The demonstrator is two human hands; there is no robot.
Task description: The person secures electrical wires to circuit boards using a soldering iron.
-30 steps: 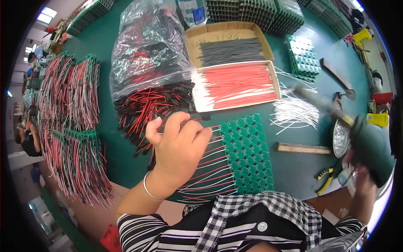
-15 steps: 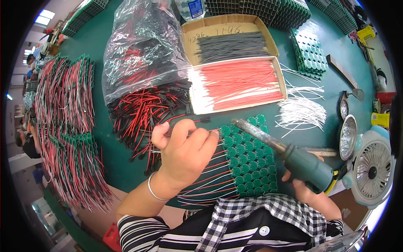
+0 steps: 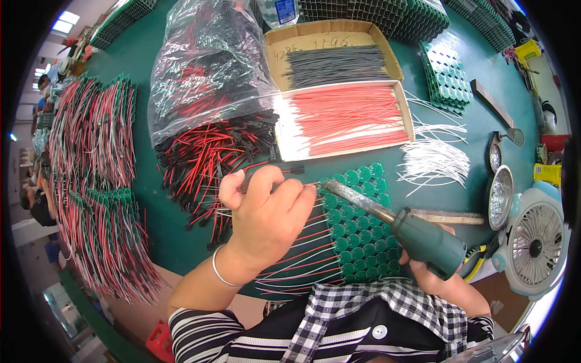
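Note:
My left hand (image 3: 266,218) is closed in a pinch on a thin red wire, held at the upper left edge of the green circuit board panel (image 3: 363,233). My right hand (image 3: 426,269) grips the green handle of a soldering iron (image 3: 426,239). The iron's tip lies over the panel's upper left corner, close to the pinched wire's end. Several red and white wires (image 3: 299,257) stick out leftward from the panel's left edge. Left of my left hand is a heap of red and black wires with black connectors (image 3: 212,157), spilling from a clear plastic bag (image 3: 209,66).
Behind the panel, a cardboard box (image 3: 333,33) holds black and red wires. White wires (image 3: 434,162) lie right of it. Farther right are a metal dish (image 3: 500,196), a small fan (image 3: 535,245) and stacked green boards (image 3: 446,78). Wired boards (image 3: 94,139) pile up at left.
The soldering iron and my right hand have moved left, bringing the tip closer to the panel's upper left corner. My left hand has hardly moved.

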